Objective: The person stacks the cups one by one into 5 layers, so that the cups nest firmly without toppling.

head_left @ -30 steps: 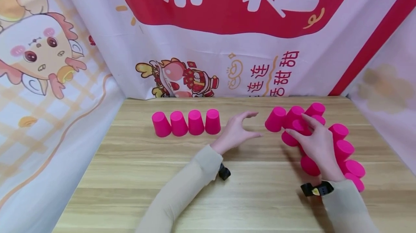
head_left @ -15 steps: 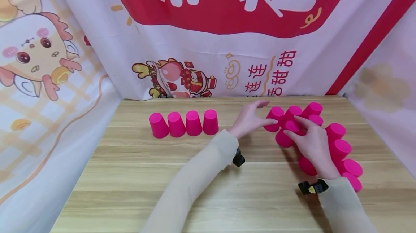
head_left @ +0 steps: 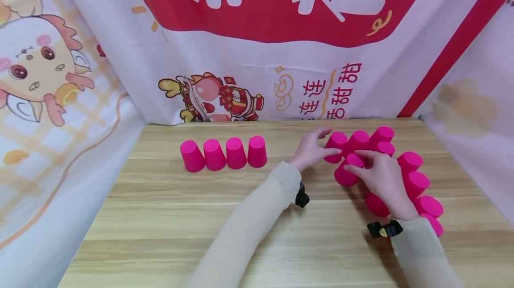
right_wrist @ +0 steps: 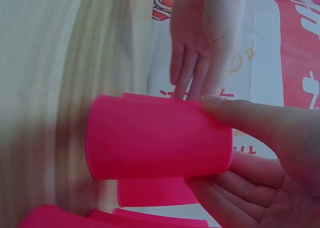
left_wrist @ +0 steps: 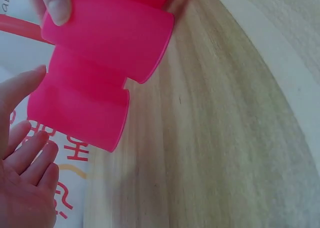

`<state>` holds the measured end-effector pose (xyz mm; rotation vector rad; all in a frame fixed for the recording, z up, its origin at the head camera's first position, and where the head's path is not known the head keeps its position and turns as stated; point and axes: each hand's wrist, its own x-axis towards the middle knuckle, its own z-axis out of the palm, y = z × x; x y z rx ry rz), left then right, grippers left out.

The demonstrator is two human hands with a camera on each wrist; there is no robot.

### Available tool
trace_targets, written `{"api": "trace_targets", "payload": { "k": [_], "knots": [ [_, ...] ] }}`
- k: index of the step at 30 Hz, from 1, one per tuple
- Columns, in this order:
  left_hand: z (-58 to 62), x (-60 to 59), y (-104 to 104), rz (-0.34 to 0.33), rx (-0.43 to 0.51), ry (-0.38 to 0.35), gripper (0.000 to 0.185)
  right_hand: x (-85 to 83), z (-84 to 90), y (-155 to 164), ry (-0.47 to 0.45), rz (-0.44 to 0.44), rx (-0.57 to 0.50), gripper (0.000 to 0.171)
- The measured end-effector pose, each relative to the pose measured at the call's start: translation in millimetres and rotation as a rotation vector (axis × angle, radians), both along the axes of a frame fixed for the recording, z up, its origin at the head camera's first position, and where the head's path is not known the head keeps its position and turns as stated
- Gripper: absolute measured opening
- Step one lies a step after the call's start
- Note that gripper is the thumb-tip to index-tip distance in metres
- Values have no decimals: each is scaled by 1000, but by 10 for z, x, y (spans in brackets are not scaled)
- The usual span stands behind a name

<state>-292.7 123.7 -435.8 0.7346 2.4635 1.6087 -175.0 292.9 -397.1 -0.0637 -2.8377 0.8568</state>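
While right hand [head_left: 383, 181] pinches one pink cup [head_left: 347, 171], left hand [head_left: 311, 150], fingers straight, touches neighbouring cup [head_left: 335, 145]; crowded cluster, right of frame, risks toppling.

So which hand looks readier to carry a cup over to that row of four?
Probably the right hand: it already grips a pink cup, while the left hand only touches a neighbouring cup with straight fingers.

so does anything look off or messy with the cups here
Nothing is spilled or damaged. The four pink cups on the left stand in a neat row; the cluster on the right is jumbled, several cups leaning. The right hand holds one tilted cup.
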Motion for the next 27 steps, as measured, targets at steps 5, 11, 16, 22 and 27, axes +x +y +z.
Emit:
{"api": "trace_targets", "payload": {
  "k": [5,11,16,22,27],
  "knots": [
    [9,-35,18,4,-59,2,70,-6,10,5,14,12,14,69],
    [-28,-54,55,-6,-58,6,69,-18,20,17,3,-6,2,69],
    [-39,-29,104,-6,-52,19,64,-18,28,19,0,-12,0,69],
    [-6,39,148,-17,-128,106,56,-16,26,24,-6,-12,-3,70],
    [-5,67,156,-10,-137,141,53,-20,22,26,-5,-16,-4,71]
  ]
}}
